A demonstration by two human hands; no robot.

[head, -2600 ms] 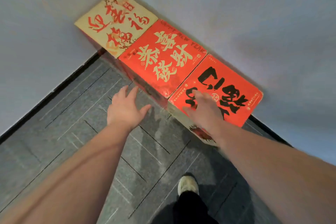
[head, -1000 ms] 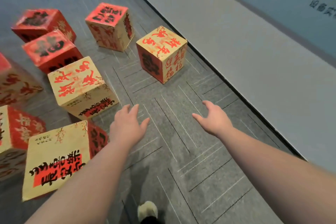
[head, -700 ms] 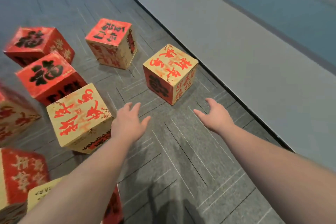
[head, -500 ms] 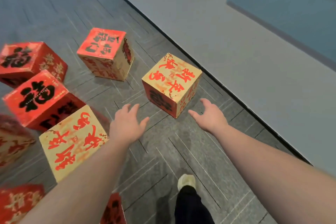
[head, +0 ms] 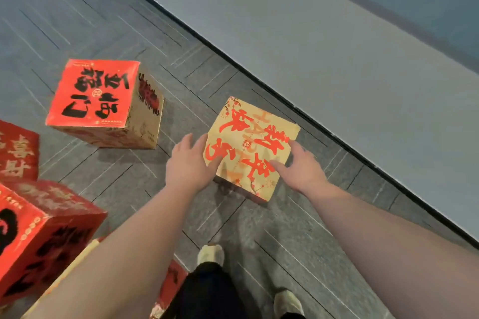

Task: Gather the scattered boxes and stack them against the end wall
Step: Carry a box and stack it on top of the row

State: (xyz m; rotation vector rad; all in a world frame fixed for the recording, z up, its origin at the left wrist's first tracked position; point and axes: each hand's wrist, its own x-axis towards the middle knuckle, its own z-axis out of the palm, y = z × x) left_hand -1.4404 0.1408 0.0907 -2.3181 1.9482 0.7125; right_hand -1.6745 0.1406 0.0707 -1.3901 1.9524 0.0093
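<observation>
Several boxes are lying scattered over the grey floor (head: pixel 77 21): a red-topped box (head: pixel 96 93) standing apart, more red boxes (head: pixel 44 235) crowding the lower left edge, so much gathering is apparently remaining. The left hand (head: pixel 190 163) and right hand (head: pixel 302 167), fingers spread, are closing on opposite sides of the gold-topped box (head: pixel 251 147) sitting near the side wall (head: pixel 324 46), not yet lifting it; no stack is showing.

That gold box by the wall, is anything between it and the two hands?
Nothing visible. The left hand and right hand are already at opposite sides of the gold box, fingers spread against it. The red box stands apart to the left, out of the way.
</observation>
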